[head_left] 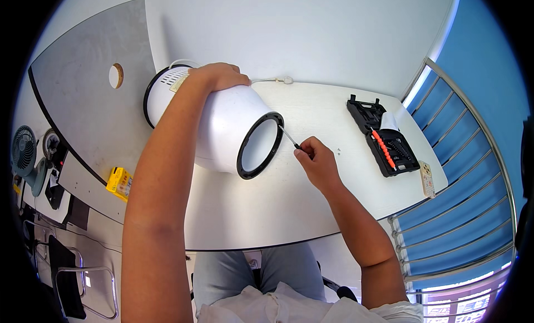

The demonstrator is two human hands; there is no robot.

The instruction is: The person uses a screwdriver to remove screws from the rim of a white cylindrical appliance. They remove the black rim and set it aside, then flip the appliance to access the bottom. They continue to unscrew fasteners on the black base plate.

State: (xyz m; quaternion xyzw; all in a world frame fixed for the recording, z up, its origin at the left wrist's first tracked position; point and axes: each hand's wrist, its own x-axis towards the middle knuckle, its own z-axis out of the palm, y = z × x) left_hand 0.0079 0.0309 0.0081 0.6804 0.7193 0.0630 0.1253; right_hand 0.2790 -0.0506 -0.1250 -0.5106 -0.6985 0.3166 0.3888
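On its side on the white table (311,206) lies a white rounded appliance (225,125) with vent slots at one end and a black ring (243,166) round the other. My left hand (219,76) is curved over the top of the body and holds it, some fingers hidden behind it. Pinched in my right hand (318,163) is a thin screwdriver (288,136) with a dark handle. Its tip meets the right side of the black ring. A few tiny pale pieces (338,151), perhaps screws, lie right of that hand.
An open black tool case (392,156) with an orange-red flexible shaft (384,149) lies at right, beside a patterned phone (426,178). A cord with a plug (287,80) runs behind the appliance. Left are a grey panel (92,100) and yellow box (118,183); metal railings (461,181) flank the right.
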